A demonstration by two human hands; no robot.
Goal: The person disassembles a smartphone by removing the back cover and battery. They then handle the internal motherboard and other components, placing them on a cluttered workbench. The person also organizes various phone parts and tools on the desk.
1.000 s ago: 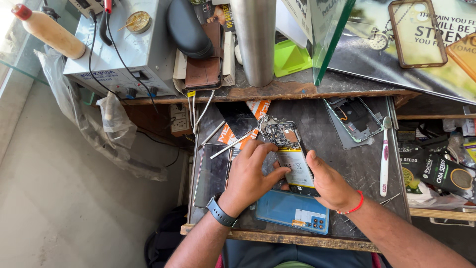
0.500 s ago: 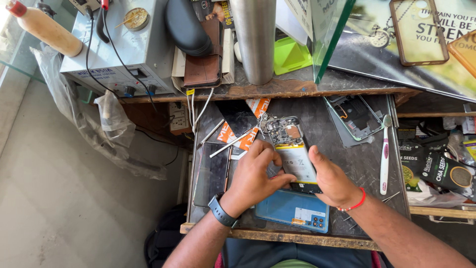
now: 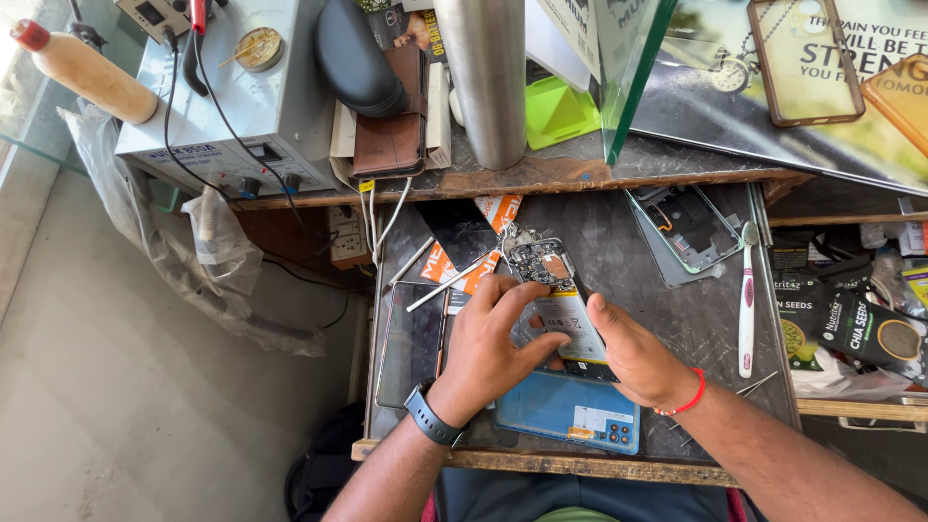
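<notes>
Opened phone (image 3: pixel 559 300) (back off), flat on workbench (image 3: pixel 619 242)

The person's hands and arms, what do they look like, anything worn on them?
Both forearms are bare, with no sleeves in view. The left hand has a dark smartwatch with a black band strapped round its wrist. The right hand has a thin red thread bracelet round its wrist. No gloves, and no rings that can be made out.
</notes>
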